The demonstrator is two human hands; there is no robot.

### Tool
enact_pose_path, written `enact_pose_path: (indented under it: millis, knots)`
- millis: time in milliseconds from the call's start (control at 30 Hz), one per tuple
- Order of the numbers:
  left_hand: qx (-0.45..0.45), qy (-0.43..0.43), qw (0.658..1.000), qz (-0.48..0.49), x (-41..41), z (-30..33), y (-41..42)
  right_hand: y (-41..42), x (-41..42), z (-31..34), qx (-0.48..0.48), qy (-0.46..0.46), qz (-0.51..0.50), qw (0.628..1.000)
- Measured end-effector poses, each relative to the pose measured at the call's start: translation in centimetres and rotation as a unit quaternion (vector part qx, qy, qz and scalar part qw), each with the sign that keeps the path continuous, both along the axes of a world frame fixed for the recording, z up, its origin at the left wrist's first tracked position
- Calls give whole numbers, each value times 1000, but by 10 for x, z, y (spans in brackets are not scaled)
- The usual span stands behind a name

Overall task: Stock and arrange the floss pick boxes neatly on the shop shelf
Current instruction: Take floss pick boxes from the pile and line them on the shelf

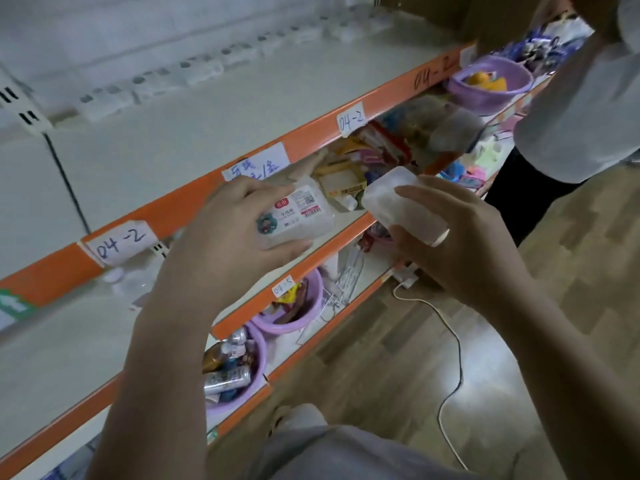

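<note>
My left hand (221,230) grips a translucent floss pick box (298,216), its printed label facing up, just in front of the orange shelf edge. My right hand (457,233) holds a second floss pick box (398,202) with its plain frosted side toward me, tilted. Both boxes hover apart at mid-frame. A row of several floss pick boxes (204,69) lines the back of the white top shelf (214,126).
Orange shelf edges carry paper tags such as "04-2" (351,120). Lower shelves hold mixed goods and purple basins (491,83), (298,306). Another person in a white top (581,109) stands at the right. A white cable (450,341) runs across the wooden floor.
</note>
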State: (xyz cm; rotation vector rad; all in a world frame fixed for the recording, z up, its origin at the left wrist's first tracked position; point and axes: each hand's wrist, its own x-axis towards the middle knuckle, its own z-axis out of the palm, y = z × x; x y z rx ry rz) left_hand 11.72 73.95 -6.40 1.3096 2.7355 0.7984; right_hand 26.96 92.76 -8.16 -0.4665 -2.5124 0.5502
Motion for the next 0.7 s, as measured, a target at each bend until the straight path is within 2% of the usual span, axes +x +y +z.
enact_pose_path:
  millis: [267, 700]
  knots:
    - [-2, 40, 999, 36, -55, 6, 102, 112, -58, 0, 11, 16, 9, 1000]
    - [12, 29, 995, 96, -196, 14, 277, 308, -240, 9, 8, 5, 83, 997]
